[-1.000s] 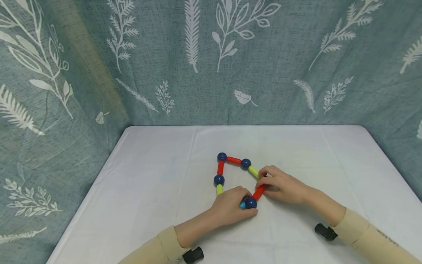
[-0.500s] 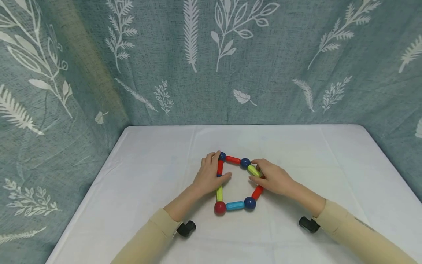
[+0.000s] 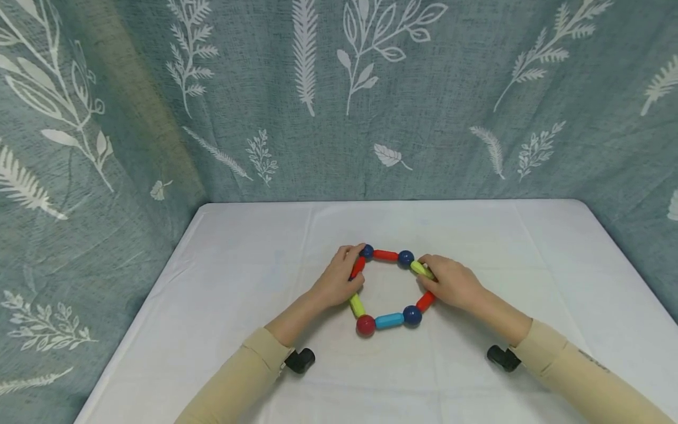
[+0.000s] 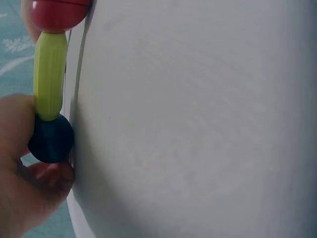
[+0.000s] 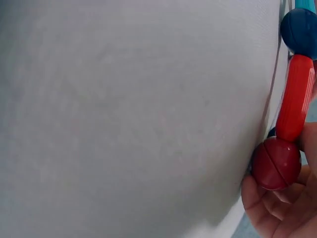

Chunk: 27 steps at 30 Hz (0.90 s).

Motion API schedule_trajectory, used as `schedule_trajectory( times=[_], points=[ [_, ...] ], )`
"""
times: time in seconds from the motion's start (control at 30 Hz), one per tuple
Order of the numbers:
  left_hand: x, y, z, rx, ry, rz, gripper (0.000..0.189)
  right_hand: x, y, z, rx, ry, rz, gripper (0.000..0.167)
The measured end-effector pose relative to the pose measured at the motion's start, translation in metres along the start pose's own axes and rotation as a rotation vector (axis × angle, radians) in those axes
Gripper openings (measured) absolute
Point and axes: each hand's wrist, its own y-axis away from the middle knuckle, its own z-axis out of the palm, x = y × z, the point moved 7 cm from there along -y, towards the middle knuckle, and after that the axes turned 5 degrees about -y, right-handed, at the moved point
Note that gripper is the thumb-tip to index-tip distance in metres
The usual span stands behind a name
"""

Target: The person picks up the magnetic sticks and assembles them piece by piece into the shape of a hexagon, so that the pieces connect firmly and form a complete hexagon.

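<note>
Magnetic rods and balls form a six-sided ring lying on the white cloth in the head view. My left hand point(image 3: 335, 280) grips its left corner, thumb and fingers about a blue ball point(image 4: 52, 139) between a red rod point(image 3: 358, 268) and a yellow-green rod point(image 4: 49, 77). On the opposite corner, my right hand point(image 3: 452, 282) holds a red ball point(image 5: 276, 163), which it hides in the head view. A red rod point(image 5: 295, 96) and another yellow-green rod point(image 3: 421, 270) meet there. A light-blue rod point(image 3: 389, 320) joins the front red ball point(image 3: 365, 325) to a blue ball point(image 3: 412, 315).
At the ring's far side, a red rod point(image 3: 385, 255) links two blue balls. White cloth point(image 3: 238, 282) covers the table around the ring. A patterned blue-green curtain point(image 3: 445, 159) hangs behind and to the left. Both wrists carry black cameras.
My left hand moved from the front side to the left corner. The ring has since shifted right and slightly away, its left side bending outward. My right hand regripped at the right corner.
</note>
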Motion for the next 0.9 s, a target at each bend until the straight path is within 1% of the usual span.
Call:
schedule_trajectory(
  times=[0.03,0.1,0.17,0.2,0.23,0.27,0.33,0.37,0.43,0.5,0.6,0.67,0.73,0.77,0.8,0.83,0.9],
  points=[
    [0.002,0.001,-0.001,-0.004,-0.031,0.029,0.061,-0.002,0.001,-0.001,0.012,0.020,-0.024,0.037],
    [0.007,0.004,-0.003,-0.022,-0.070,0.123,0.059,-0.007,0.004,-0.003,0.051,0.048,-0.092,0.038],
    [0.014,0.009,-0.003,-0.067,-0.104,0.253,0.058,-0.016,0.010,-0.005,0.093,0.062,-0.194,0.037],
    [0.016,0.013,-0.002,-0.103,-0.107,0.317,0.056,-0.021,0.014,-0.005,0.105,0.058,-0.249,0.035],
    [0.019,0.017,0.000,-0.145,-0.106,0.372,0.053,-0.025,0.018,-0.005,0.103,0.044,-0.300,0.033],
    [0.021,0.021,0.001,-0.179,-0.104,0.420,0.049,-0.030,0.023,-0.003,0.084,0.024,-0.345,0.030],
    [0.022,0.028,0.005,-0.235,-0.125,0.465,0.044,-0.035,0.032,0.004,0.004,-0.023,-0.406,0.027],
    [0.022,0.029,0.007,-0.252,-0.132,0.471,0.041,-0.036,0.035,0.008,-0.043,-0.047,-0.420,0.025],
    [0.022,0.031,0.011,-0.271,-0.134,0.459,0.037,-0.036,0.040,0.016,-0.127,-0.093,-0.426,0.023],
    [0.023,0.031,0.013,-0.280,-0.132,0.441,0.034,-0.034,0.043,0.021,-0.188,-0.132,-0.425,0.022],
    [0.024,0.029,0.016,-0.294,-0.110,0.418,0.033,-0.031,0.044,0.025,-0.238,-0.166,-0.432,0.021],
    [0.025,0.028,0.016,-0.297,-0.091,0.407,0.032,-0.030,0.045,0.025,-0.249,-0.173,-0.441,0.021],
    [0.024,0.027,0.017,-0.290,-0.055,0.393,0.031,-0.030,0.042,0.022,-0.229,-0.184,-0.430,0.019],
    [0.024,0.025,0.016,-0.278,-0.025,0.384,0.031,-0.029,0.040,0.019,-0.195,-0.187,-0.415,0.017],
    [0.023,0.023,0.015,-0.258,0.002,0.361,0.030,-0.029,0.037,0.016,-0.149,-0.188,-0.391,0.016],
    [0.022,0.021,0.013,-0.225,0.025,0.340,0.030,-0.028,0.032,0.012,-0.096,-0.188,-0.356,0.016],
    [0.018,0.014,0.007,-0.140,0.070,0.266,0.035,-0.024,0.021,0.003,0.009,-0.176,-0.263,0.022]
  ],
)
